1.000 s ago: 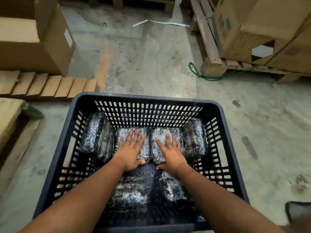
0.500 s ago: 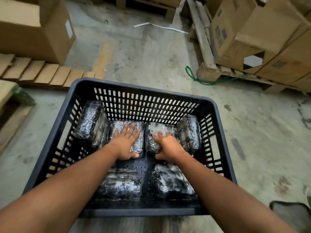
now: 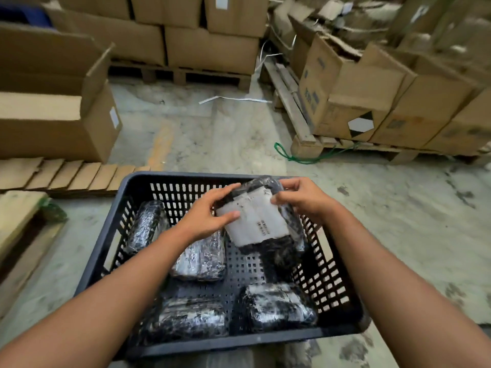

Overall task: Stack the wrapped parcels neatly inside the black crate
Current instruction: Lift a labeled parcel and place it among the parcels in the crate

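The black crate (image 3: 111, 243) stands on the concrete floor in front of me. Both hands hold one wrapped parcel (image 3: 261, 221) tilted above the crate's far right part, its pale labelled side facing up. My left hand (image 3: 210, 212) grips its left edge and my right hand (image 3: 303, 199) grips its upper right corner. Other wrapped parcels lie in the crate: one against the left wall (image 3: 144, 227), one in the middle (image 3: 202, 257), and two along the near wall (image 3: 186, 321) (image 3: 279, 306). My arms hide part of the crate floor.
Cardboard boxes on wooden pallets (image 3: 353, 102) stand to the right and behind (image 3: 210, 46). An open box (image 3: 55, 115) on flattened cardboard (image 3: 69, 176) sits at the left. A green cord (image 3: 295, 155) and white strap (image 3: 233, 99) lie on the floor.
Both hands were pressing flat on two parcels in the back row; now they have lifted one parcel up above the crate's right side. The camera has tilted up, showing more boxes.
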